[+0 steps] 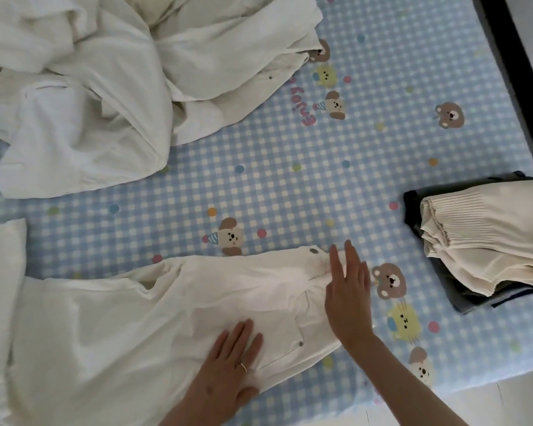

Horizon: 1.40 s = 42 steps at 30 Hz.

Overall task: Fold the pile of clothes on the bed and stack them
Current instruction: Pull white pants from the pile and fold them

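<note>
White trousers (pixel 136 318) lie spread across the near part of the bed, waistband to the right with a metal button at its top corner. My left hand (pixel 228 370) presses flat on the trousers near a back pocket, fingers straight, a ring on one finger. At the waistband edge my right hand (pixel 348 290) rests with straight fingers. A heap of unfolded white clothes (pixel 120 81) fills the far left. At the right edge sits a stack of folded clothes (pixel 480 244), with a cream ribbed garment on top of dark ones.
The bed sheet (pixel 290 186) is blue checked with cartoon bears and dots. A white pillow (pixel 0 287) lies at the left edge. The dark bed frame (pixel 517 56) runs along the right side, with pale floor at the bottom right corner.
</note>
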Tool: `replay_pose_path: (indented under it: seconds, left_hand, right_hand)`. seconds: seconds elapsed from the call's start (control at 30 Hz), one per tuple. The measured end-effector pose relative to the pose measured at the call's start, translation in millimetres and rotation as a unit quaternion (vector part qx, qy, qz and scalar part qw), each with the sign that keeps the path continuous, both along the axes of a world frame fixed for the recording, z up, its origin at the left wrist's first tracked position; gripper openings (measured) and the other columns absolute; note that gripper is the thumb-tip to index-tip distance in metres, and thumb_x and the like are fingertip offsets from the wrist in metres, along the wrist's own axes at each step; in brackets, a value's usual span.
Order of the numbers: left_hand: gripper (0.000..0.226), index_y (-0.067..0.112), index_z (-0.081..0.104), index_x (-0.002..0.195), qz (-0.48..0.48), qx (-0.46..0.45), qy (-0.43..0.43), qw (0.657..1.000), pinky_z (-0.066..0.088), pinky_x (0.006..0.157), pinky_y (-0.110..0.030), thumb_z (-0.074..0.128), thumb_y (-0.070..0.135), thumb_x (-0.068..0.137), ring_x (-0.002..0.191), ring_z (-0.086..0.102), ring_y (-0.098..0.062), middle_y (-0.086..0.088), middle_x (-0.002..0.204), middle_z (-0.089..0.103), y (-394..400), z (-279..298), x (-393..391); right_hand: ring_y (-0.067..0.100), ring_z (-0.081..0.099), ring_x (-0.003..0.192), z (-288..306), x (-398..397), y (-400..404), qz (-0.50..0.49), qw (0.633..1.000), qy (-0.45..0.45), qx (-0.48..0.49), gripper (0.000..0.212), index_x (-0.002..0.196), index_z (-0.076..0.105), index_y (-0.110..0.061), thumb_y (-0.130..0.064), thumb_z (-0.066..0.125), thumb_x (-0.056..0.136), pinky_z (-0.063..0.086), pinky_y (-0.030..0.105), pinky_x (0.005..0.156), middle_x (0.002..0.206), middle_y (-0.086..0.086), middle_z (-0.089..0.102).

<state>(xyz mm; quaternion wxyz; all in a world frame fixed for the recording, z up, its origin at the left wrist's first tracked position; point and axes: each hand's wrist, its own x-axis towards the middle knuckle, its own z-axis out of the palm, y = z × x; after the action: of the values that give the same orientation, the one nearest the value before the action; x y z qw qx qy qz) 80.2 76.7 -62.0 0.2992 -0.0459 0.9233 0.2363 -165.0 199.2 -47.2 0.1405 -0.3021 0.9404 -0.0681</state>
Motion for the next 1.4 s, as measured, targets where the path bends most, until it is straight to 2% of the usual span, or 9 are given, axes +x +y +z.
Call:
replay_pose_path:
  seconds: [0.13,0.37,0.57,0.67,0.77,0.87,1.0,1.17,1.4]
  left_hand:
    - [0.092,0.019,0.043,0.14,-0.041,-0.033,0.005,0.999,0.024,0.103,-0.038,0.052,0.068,0.062,0.133,0.041,-0.026,-0.012,0.146,0.041,-5.5,2.3,-4.7]
    - [0.039,0.016,0.069,0.112,0.146,-0.096,0.158,0.972,0.043,0.1,-0.035,0.05,0.026,0.079,0.109,0.064,-0.022,-0.008,0.122,0.064,-54.5,19.0,36.9]
    - [0.052,0.002,0.057,0.126,0.465,-0.272,0.055,0.841,0.027,0.109,-0.044,0.051,0.013,0.076,0.127,0.043,-0.041,-0.027,0.135,0.047,-171.6,36.4,143.5]
    - [0.07,0.0,0.047,0.135,0.573,-0.224,-0.035,0.787,0.043,0.095,-0.05,0.074,0.011,0.071,0.114,0.053,-0.044,-0.028,0.131,0.05,-218.1,41.6,183.3]
    - [0.056,0.016,0.035,0.144,0.627,-0.143,-0.07,0.763,0.043,0.093,-0.037,0.054,0.023,0.091,0.114,0.052,-0.028,-0.009,0.132,0.05,-227.5,39.5,205.1]
    - [0.039,0.024,0.043,0.136,0.752,-0.027,-0.007,0.658,0.043,0.094,-0.03,0.04,0.024,0.097,0.115,0.051,-0.019,0.001,0.131,0.05,-213.1,36.8,224.3]
    - [0.037,0.025,0.052,0.124,0.82,0.033,0.065,0.567,0.036,0.085,-0.013,0.044,0.007,0.093,0.11,0.057,-0.017,0.005,0.12,0.056,-211.2,38.4,253.5]
    - [0.037,0.018,0.05,0.129,0.852,0.099,0.096,0.504,0.045,0.081,-0.021,0.049,0.009,0.093,0.086,0.061,-0.013,0.002,0.098,0.064,-231.3,50.6,294.7]
    - [0.056,0.029,0.033,0.141,0.929,0.051,0.194,0.31,0.04,0.072,-0.006,0.052,0.043,0.09,0.092,0.055,0.017,0.015,0.113,0.06,-316.4,75.4,389.0]
  right_hand:
    - [0.027,0.021,0.144,-10.3,23.3,-22.8,0.202,0.978,-0.033,0.036,0.053,0.147,0.029,-0.021,-0.037,0.026,0.098,0.014,0.053,0.114,0.156,0.01,0.021]
    - [0.029,0.037,0.136,10.7,35.0,-58.0,0.167,0.976,-0.094,0.1,0.071,0.139,0.043,-0.007,-0.042,-0.004,0.099,0.028,0.051,0.111,0.148,0.015,0.038]
    - [0.013,0.021,0.142,40.7,141.3,-172.2,0.279,0.94,-0.189,-0.057,0.051,0.146,0.03,-0.013,-0.03,0.04,0.099,0.009,0.017,0.116,0.154,-0.005,0.016]
    - [0.006,0.025,0.141,38.6,201.4,-255.8,0.274,0.922,-0.255,-0.098,0.05,0.147,0.03,-0.02,-0.032,0.04,0.099,0.017,0.011,0.109,0.154,-0.009,0.023]
    - [0.008,0.04,0.131,33.4,255.5,-340.7,0.169,0.905,-0.381,-0.087,0.04,0.136,0.045,-0.019,-0.034,0.041,0.099,0.021,0.012,0.103,0.139,-0.013,0.042]
    - [0.02,0.052,0.101,20.5,306.2,-408.2,0.062,0.888,-0.453,-0.048,0.021,0.099,0.04,-0.016,-0.036,0.048,0.096,0.03,0.019,0.076,0.092,-0.008,0.051]
    - [0.023,0.058,0.095,13.7,357.7,-454.9,-0.016,0.92,-0.381,-0.095,0.02,0.107,0.057,-0.01,-0.02,0.057,0.09,0.036,0.023,0.073,0.097,0.003,0.063]
    - [0.005,0.057,0.081,39.6,434.0,-476.7,0.125,0.915,-0.337,-0.182,0.017,0.101,0.064,-0.02,-0.013,0.05,0.094,0.038,0.013,0.071,0.089,-0.014,0.062]
    - [0.004,0.063,0.081,53.0,555.1,-471.4,0.307,0.826,-0.453,-0.138,0.016,0.095,0.068,-0.016,-0.012,0.053,0.092,0.048,0.019,0.076,0.088,-0.009,0.07]
